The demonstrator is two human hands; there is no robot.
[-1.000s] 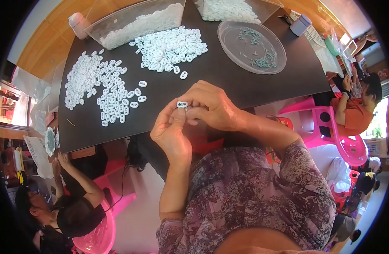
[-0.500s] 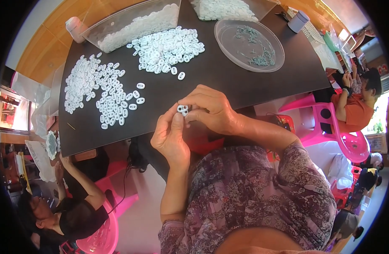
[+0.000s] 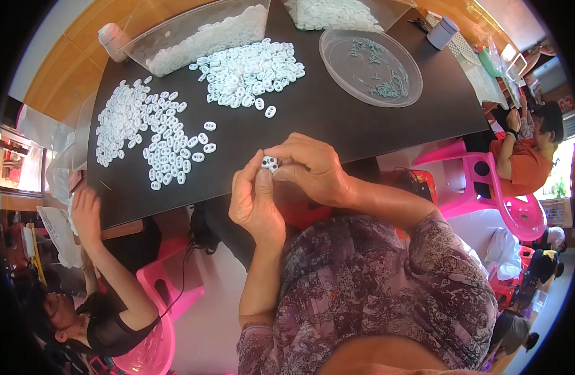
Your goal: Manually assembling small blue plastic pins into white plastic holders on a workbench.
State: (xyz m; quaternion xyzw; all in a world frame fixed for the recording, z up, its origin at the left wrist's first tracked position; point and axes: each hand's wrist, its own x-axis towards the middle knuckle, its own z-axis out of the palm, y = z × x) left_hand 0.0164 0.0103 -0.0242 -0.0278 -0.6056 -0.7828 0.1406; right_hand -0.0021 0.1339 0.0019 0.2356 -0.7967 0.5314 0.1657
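Just past the table's near edge, my left hand [image 3: 259,206] and my right hand [image 3: 315,172] meet at the fingertips. Between them they pinch a small white plastic piece with dark round holes [image 3: 269,164]. Whether it is one piece or two put together, I cannot tell. Similar white two-hole oval pieces lie on the dark table in a left pile [image 3: 122,122], a looser spread [image 3: 169,147] and a far middle heap [image 3: 250,75]. A round clear tray [image 3: 342,70] at the far right bears small grey-green parts [image 3: 390,86].
A clear bin [image 3: 175,30] of white pieces stands at the back, with another bin [image 3: 337,14] beside it. A pinkish bottle [image 3: 114,42] and a grey-lidded jar [image 3: 442,32] flank them. At left, a co-worker's hand [image 3: 86,212] is by the table edge; another person [image 3: 528,150] sits at right.
The co-worker on the left has raised a hand up beside the table's left corner. My hands keep their pinch, and the held piece has turned slightly.
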